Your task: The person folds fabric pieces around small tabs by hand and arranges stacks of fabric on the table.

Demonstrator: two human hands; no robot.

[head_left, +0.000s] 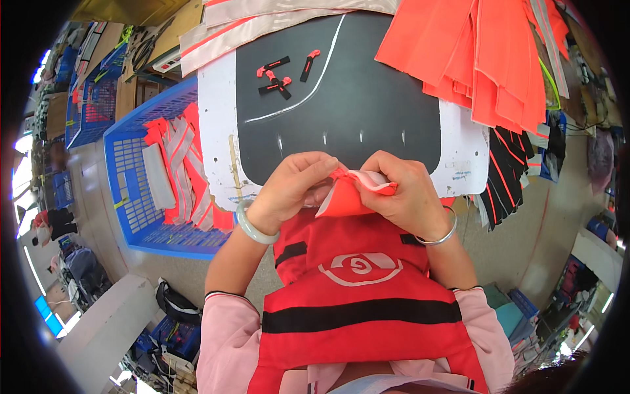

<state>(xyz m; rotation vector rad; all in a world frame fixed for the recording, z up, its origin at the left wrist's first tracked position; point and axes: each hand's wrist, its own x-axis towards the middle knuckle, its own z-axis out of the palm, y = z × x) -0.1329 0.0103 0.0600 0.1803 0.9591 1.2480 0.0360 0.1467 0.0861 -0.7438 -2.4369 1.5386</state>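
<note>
My left hand (293,182) pinches one corner of a folded neon-coral fabric piece (342,199) just above the near edge of the board. The fabric has a pale grey side that shows along its turned-over top edge. Gripping the other end of that edge is my right hand (408,197), with its thumb and fingers closed on the cloth. Several small black-and-coral tabs (310,65) lie on the dark part of the board, beyond my hands. Parts of the fabric are hidden behind my fingers.
The white-rimmed dark board (367,85) carries a white curved line. Coral fabric panels (469,59) hang over its far right corner, and pale grey strips (275,29) lie along the back. A blue crate (131,190) with striped cloth stands left; black striped pieces (505,174) hang right.
</note>
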